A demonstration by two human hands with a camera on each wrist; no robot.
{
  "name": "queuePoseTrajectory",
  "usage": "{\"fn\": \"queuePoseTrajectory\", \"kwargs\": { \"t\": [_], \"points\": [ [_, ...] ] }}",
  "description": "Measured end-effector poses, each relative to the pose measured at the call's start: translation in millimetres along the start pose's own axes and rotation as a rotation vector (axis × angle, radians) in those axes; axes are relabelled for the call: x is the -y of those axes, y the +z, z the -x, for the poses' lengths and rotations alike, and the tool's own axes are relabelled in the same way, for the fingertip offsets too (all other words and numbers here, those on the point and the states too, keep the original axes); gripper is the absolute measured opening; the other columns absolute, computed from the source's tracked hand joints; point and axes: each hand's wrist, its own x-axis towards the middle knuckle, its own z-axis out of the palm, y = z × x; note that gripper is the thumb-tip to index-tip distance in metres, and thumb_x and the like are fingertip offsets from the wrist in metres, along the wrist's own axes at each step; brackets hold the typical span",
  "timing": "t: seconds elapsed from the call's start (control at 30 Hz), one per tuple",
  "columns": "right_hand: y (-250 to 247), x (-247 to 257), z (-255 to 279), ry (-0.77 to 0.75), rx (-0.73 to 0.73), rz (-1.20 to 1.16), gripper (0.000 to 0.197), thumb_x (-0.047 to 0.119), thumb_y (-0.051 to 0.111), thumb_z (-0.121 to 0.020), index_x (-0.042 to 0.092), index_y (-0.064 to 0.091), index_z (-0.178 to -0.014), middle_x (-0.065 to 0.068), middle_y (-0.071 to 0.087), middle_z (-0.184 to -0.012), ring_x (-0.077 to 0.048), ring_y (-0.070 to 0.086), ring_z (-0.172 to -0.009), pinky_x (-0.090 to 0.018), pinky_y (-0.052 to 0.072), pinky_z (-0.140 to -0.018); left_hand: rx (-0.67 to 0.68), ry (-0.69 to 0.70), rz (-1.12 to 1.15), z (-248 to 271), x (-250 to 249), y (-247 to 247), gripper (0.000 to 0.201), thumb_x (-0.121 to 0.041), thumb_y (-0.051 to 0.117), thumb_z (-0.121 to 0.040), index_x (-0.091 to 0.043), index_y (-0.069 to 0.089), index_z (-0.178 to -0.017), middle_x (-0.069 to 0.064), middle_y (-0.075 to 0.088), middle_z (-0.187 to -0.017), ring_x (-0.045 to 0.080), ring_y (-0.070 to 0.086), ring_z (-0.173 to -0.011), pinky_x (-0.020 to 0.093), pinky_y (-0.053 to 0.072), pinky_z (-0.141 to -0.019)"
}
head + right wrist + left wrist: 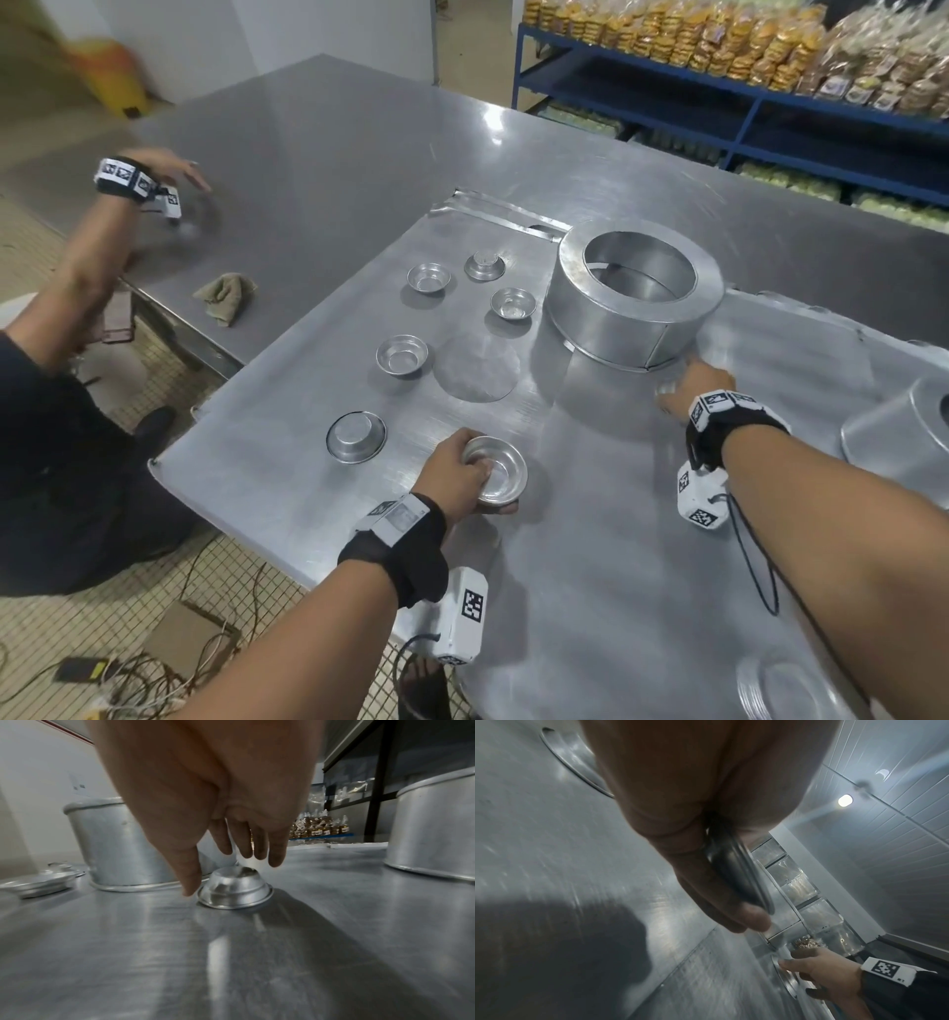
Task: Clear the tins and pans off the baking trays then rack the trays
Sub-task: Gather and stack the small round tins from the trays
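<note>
— Fingers of the left hand are curled over the rim of a small round silver metal tart tin, thumb under it, so the tin is pinched and lifted a little off the large flat aluminium baking tray. In the left wrist view it sits edge-on between thumb and fingers.

— Why pinch it by the rim?

— I'd judge the tin is too shallow to grip any other way. The right hand hangs spread and relaxed, holding nothing, over a small upside-down silver metal cup tin; its thumb tip comes down just beside the tin's rim, ready to close.

— Anything in the tins?

— No. The four upright small tins and the one in the left hand show bare metal inside. Another lies upside down near the tray's front corner. The big round silver ring pan stands on the tray with an open centre, empty too. A tall silver cylindrical pan stands at the right edge.

— And the rest?

— A crumpled beige cloth lies on the steel surface beyond the tray, and another person's hand reaches over it. Nothing is racked yet; most tins are on the tray.
</note>
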Motion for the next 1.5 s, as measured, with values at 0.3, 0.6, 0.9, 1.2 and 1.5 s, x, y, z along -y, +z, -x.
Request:
{"fn": "queuePoseTrajectory", "kwargs": {
  "t": [0.3, 0.6, 0.9, 1.2, 1.5],
  "points": [
    [7, -5, 2, 0.109, -0.009, 0.081, 0.036, 0.03, 0.062, -0.089, 0.004, 0.063, -0.113, -0.018, 0.053, -0.115, -0.038, 0.051, -0.117, -0.037, 0.044, -0.097, -0.003, 0.006, 0.006, -5, 8, -3, 0.022, 0.01, 0.048, -0.093, -0.007, 0.059, -0.101, 0.022, 0.051, -0.114, 0.038, 0.058, -0.09, 0.059, 0.059, -0.067],
    [9, -4, 21, 0.18, 0.039, 0.006, 0.053, 0.036, 0.076, -0.076, 0.004, 0.06, -0.115, -0.018, 0.053, -0.125, -0.038, 0.059, -0.113, -0.037, 0.05, -0.092, 0.029, 0.025, -0.021, -9, 11, 5, 0.024, 0.008, 0.047, -0.09, -0.011, 0.06, -0.094, 0.02, 0.051, -0.105, 0.059, 0.057, -0.101, 0.06, 0.058, -0.065],
    [7, -7, 29, 0.199, 0.117, -0.052, 0.075, 0.039, 0.089, -0.053, 0.002, 0.063, -0.113, -0.017, 0.065, -0.109, -0.032, 0.066, -0.1, -0.032, 0.057, -0.082, 0.049, 0.011, -0.01, -7, 8, 7, 0.024, 0.008, 0.045, -0.09, -0.011, 0.059, -0.095, 0.027, 0.05, -0.117, 0.058, 0.058, -0.101, 0.054, 0.06, -0.064],
    [-12, 26, 69, -0.08, 0.057, -0.258, 0.066, 0.037, 0.09, -0.048, 0.02, 0.065, -0.106, -0.006, 0.064, -0.111, -0.021, 0.062, -0.094, -0.026, 0.05, -0.079, 0.04, -0.037, 0.025, -10, 3, 15, 0.029, 0.013, 0.04, -0.086, -0.005, 0.059, -0.099, 0.021, 0.047, -0.114, 0.053, 0.056, -0.099, 0.057, 0.059, -0.065],
    [-8, 43, 162, -0.349, -0.021, -0.779, 0.064, 0.037, 0.097, -0.045, 0.026, 0.065, -0.099, 0.009, 0.068, -0.096, -0.008, 0.07, -0.089, -0.024, 0.058, -0.083, 0.118, -0.114, 0.195, -9, -8, 33, 0.036, -0.032, 0.053, -0.101, 0.001, 0.057, -0.112, 0.021, 0.054, -0.119, 0.04, 0.061, -0.098, 0.052, 0.06, -0.066]
  ]
}}
